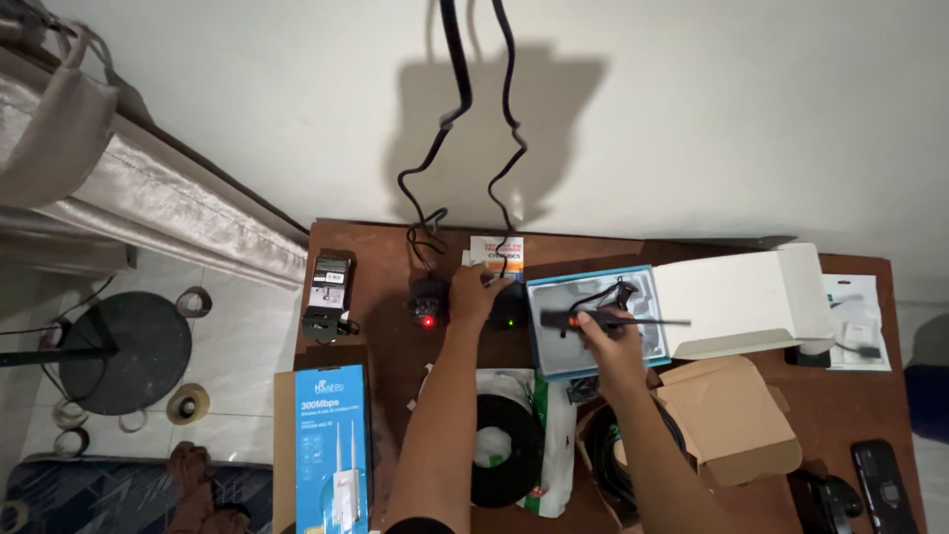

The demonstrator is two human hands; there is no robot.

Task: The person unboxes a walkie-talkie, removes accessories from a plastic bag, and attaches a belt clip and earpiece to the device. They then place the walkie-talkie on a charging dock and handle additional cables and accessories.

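Two hands are at work near the table's (pixel 386 297) back edge. A small black adapter (pixel 499 302) with a green light is gripped by the left hand (pixel 473 295). A thin black antenna piece (pixel 613 321) is pinched by the right hand (pixel 608 341) over the open blue box (pixel 554 346). An unpacking step seems in hand; a careful lift clear of the tray is called for.

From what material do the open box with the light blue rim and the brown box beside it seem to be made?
The open box looks like thin coated cardboard: smooth white lid, light blue rim, sharp folds. The brown box seems plain uncoated cardboard: matt brown, loose bent flaps. The right hand holds a black wired part, probably plastic, over the open box.
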